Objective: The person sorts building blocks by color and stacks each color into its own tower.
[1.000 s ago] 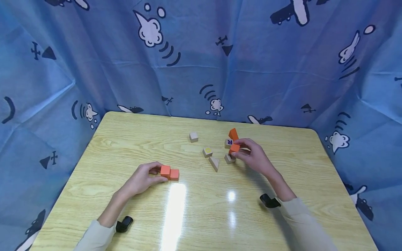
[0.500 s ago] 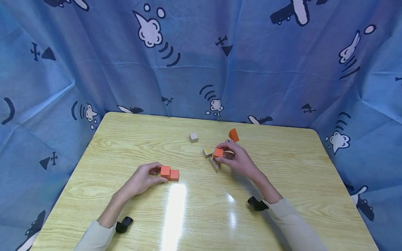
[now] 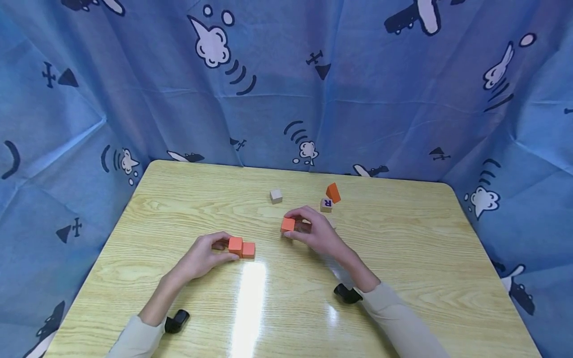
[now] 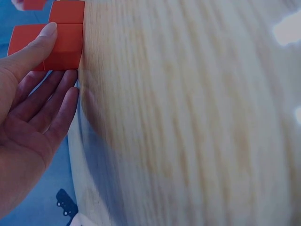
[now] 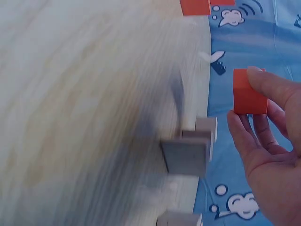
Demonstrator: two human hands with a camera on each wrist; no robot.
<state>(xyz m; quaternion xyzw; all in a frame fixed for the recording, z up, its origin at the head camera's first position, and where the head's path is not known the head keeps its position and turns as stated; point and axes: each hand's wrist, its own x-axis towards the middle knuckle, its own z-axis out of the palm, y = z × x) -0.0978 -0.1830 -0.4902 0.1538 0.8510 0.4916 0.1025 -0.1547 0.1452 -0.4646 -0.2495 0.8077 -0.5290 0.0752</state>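
Observation:
My left hand [image 3: 201,256] grips a small stack of orange cubes at the table's left-centre. In the left wrist view, the thumb presses one side across the upper cube [image 4: 26,40] and the lower cube [image 4: 66,54], with fingertips at the opposite side. Another orange cube [image 3: 248,249] sits on the table against the stack's right side. Raised above the tabletop, my right hand [image 3: 318,231] pinches a separate orange cube [image 5: 247,92] between thumb and fingers. Below that hand, in the right wrist view, stand plain wooden blocks [image 5: 184,157], which the hand covers in the head view.
Farther back on the wooden table [image 3: 403,223] are a pale cube [image 3: 276,196], a block marked R [image 3: 326,205] and an orange wedge-shaped block [image 3: 333,193]. A blue patterned curtain [image 3: 268,74] hangs along the back and sides.
My right hand has carried its orange cube leftward, from near the R block to over the middle wooden blocks. The R block shows again. The left hand has stayed at the stack.

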